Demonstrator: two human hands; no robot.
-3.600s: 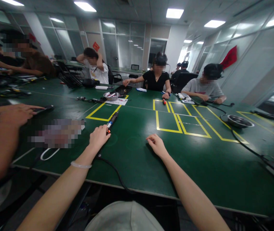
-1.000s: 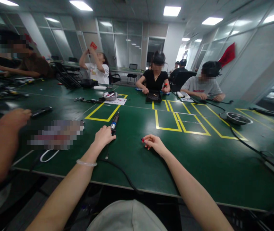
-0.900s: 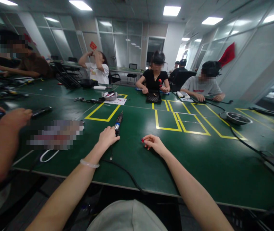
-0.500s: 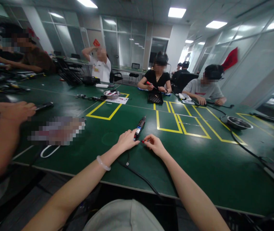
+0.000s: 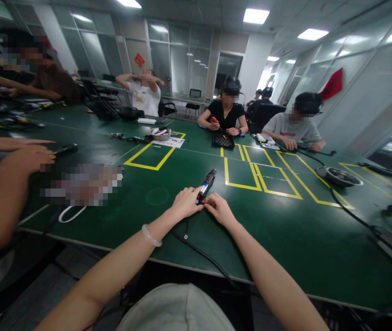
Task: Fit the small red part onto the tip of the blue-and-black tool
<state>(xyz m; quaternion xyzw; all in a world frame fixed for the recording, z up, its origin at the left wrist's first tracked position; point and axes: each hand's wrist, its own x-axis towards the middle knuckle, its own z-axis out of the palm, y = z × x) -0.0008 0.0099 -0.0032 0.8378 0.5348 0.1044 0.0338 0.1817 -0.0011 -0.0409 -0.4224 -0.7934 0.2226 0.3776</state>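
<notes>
My left hand [image 5: 188, 202] is closed around the side of a slim black device [image 5: 208, 181], which has a silver-blue section and lies slanted on the green table. My right hand [image 5: 219, 208] pinches a small red piece [image 5: 203, 201] at the near end of this device. The fingertips hide most of the piece, and whether it is attached I cannot tell. Below my left hand, a black cable [image 5: 201, 253] runs to the table's front edge. A thin wire with a small ring terminal [image 5: 185, 236] hangs out beside the cable.
Yellow tape outlines [image 5: 242, 187] mark the green table [image 5: 278, 248]. A metal bowl-like part [image 5: 343, 176] and black cables lie at right. At left are a co-worker's arms [image 5: 16, 184] and a blurred-out item [image 5: 82, 184]. Across the table, a person holds a red-handled tool [image 5: 214, 120] over a black tray [image 5: 223, 140].
My right hand has moved left with the red piece, from a small gap to contact with the device's near end. The device and my left hand have shifted slightly right.
</notes>
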